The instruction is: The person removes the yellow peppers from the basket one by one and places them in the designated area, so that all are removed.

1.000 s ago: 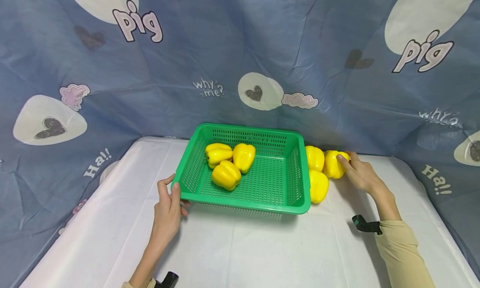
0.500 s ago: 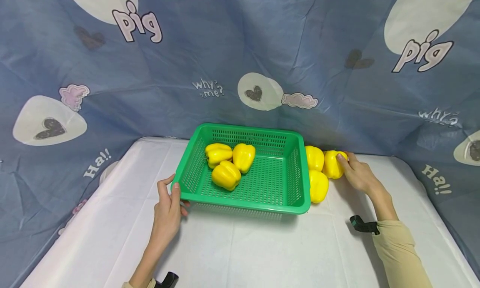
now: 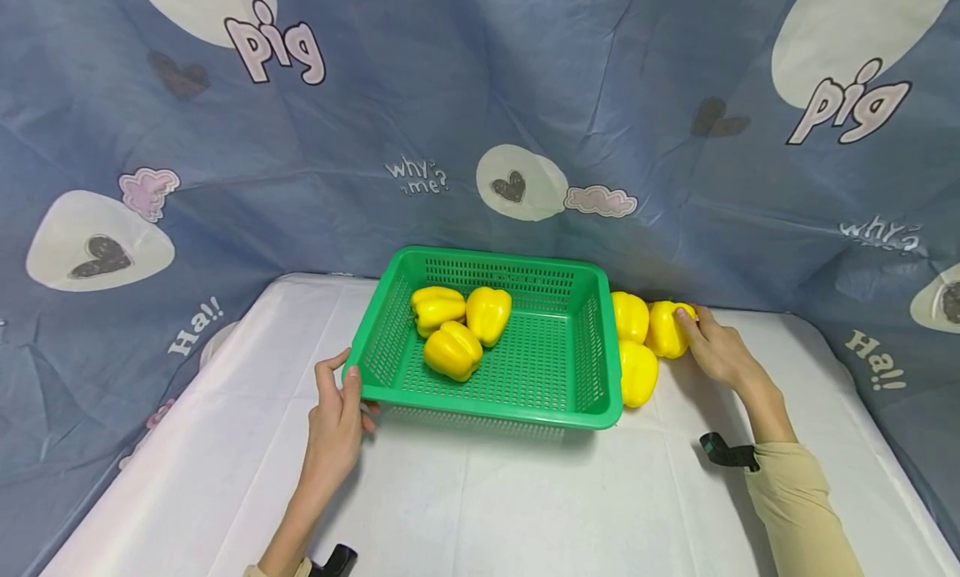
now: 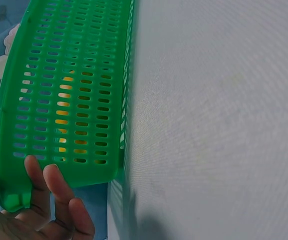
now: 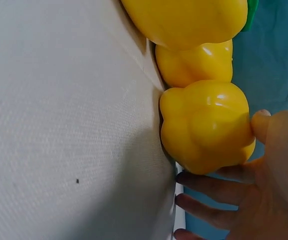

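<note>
A green perforated plastic basket (image 3: 480,407) stands on the table with three yellow bell peppers (image 3: 453,352) in its left half. My left hand (image 3: 333,427) holds its front left corner, thumb on the rim; in the left wrist view the fingers (image 4: 59,187) lie against the outside of the basket wall (image 4: 96,172). Right of the basket, two yellow bell peppers (image 3: 638,374) sit against its side. Beside them is a third yellow bell pepper (image 3: 666,331), which my right hand (image 3: 722,352) grips from the right. The right wrist view shows thumb and fingers on opposite sides of this pepper (image 5: 206,125).
White cloth (image 3: 525,502) covers the table. A blue printed curtain (image 3: 450,102) hangs close behind the basket and the peppers. Each wrist carries a black camera mount, the right one (image 3: 727,452) over the cloth.
My right hand and the pepper it grips have shifted very slightly left, up to the neighbouring peppers. The left hand and the basket have stayed in place.
</note>
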Demonstrator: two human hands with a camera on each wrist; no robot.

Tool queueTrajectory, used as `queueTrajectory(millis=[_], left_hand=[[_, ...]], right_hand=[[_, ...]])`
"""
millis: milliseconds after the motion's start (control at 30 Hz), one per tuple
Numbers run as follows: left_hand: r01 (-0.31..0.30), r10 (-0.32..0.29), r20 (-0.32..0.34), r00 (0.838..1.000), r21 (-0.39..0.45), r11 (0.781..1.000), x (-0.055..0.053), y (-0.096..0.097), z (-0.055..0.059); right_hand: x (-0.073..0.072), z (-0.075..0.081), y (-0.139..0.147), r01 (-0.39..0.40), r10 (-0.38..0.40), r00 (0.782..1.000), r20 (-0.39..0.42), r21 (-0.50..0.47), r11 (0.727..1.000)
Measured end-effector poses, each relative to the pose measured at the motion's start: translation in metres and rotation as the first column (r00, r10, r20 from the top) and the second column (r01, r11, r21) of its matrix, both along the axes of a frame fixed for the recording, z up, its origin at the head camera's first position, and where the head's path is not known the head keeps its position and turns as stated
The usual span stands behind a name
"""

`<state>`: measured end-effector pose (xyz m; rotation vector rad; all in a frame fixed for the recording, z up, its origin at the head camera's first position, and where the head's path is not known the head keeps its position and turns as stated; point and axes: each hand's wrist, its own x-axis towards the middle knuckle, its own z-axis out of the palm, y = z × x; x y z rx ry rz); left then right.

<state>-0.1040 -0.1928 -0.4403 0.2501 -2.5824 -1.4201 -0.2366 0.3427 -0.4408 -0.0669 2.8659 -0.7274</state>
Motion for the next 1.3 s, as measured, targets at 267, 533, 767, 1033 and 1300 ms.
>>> queueTrajectory(millis=[267,533,767,1033,1300], left_hand=[[-0.002,0.002,0.006,1.0,-0.002,1.0,0.0,0.0,0.0],[-0.006,0.006,0.002,1.0,-0.004,1.0,0.0,0.0,0.001],[0.001,-0.001,0.002,1.0,-0.003,1.0,0.0,0.0,0.001],[0.001,-0.001,-0.004,1.0,-0.005,1.0,0.0,0.0,0.0],[0.005,-0.005,-0.008,1.0,0.003,1.0,0.0,0.0,0.0]], right_hand=[[0.004,0.001,0.002,-0.011,0.011,1.0,-0.019,-0.016,1.0],[0.006,0.007,0.0,-0.009,0.008,0.999,-0.048,-0.026,1.0],[0.011,0.017,-0.008,-0.009,0.007,0.997,-0.078,-0.03,1.0],[0.021,0.033,-0.029,-0.022,0.026,0.992,-0.127,0.03,0.999],[0.031,0.048,-0.055,-0.061,0.077,0.976,-0.203,0.084,0.995]])
